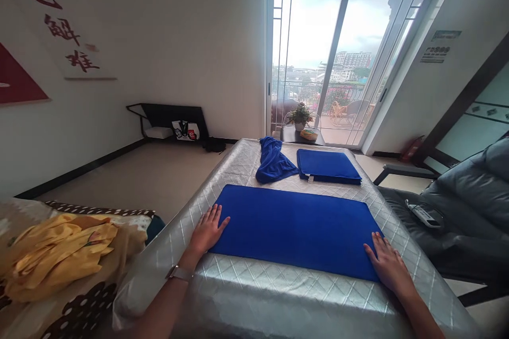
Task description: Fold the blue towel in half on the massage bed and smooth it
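A blue towel point(294, 228) lies flat as a long rectangle across the silver quilted cover point(254, 288) of the table in front of me. My left hand point(209, 230) rests on its left edge, fingers stretched out and thumb apart. At the opposite end, my right hand point(387, 262) lies on the right edge, its fingers extended too. Beyond the towel sits a neat stack of folded blue towels point(329, 164) with a small white tag at the front. To the left of that stack is a crumpled blue towel point(274, 161).
Yellow cloth point(63, 251) lies heaped on patterned bedding at the left. A dark padded chair point(469, 206) with a remote-like device point(424, 214) stands close on the right. Past the far edge, a small table holds a potted plant point(300, 116) before glass sliding doors point(342, 58).
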